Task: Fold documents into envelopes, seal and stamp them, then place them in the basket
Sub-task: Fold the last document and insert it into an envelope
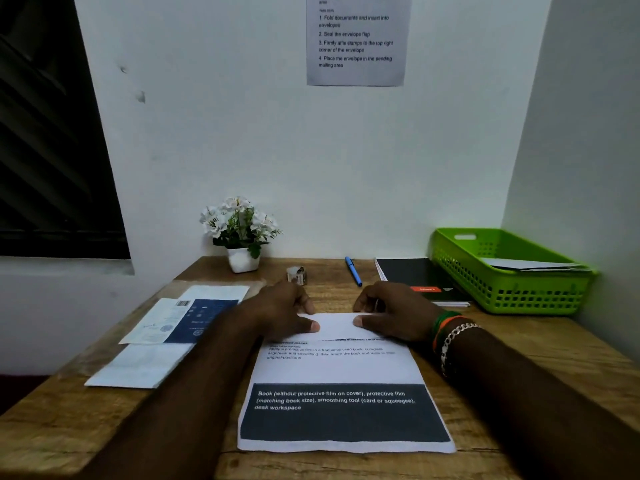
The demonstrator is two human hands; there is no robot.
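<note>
The document lies flat in the middle of the wooden desk, its near edge close to the desk's front edge. Its far end is folded over toward the person, showing a blank white back, while the near part carries lines of small print and a dark band with white lettering.

Both hands rest on the folded flap — the left hand on its left side, the right hand on its right. Each thumb lies on top of the flap and the fingers curl over its far edge, pinching the paper. The right wrist wears coloured bands and a chain bracelet.

To the left, partly under the left forearm, lie envelopes, one of them part dark blue. Behind the hands stand a small roll of stamps, a blue pen and a white pot of white flowers near the wall. To the right lies a black notebook, and just beside it, in the corner, a green basket with paper inside.

An instruction sheet hangs on the wall. Bare desk shows to the right of the document, in front of the basket.
</note>
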